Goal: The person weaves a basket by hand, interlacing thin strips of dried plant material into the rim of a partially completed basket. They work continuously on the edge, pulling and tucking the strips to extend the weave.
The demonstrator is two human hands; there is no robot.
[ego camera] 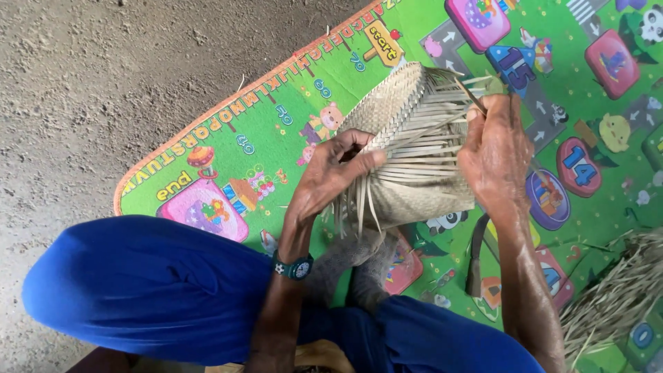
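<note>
Both hands grip a half-woven straw basket [407, 148] over a colourful play mat [276, 131]: the left hand [331, 173] pinches loose strips, the right hand [494, 152] closes on others at the basket's edge.

Soft even daylight — faint shadows, corners perhaps slightly blurred.
</note>
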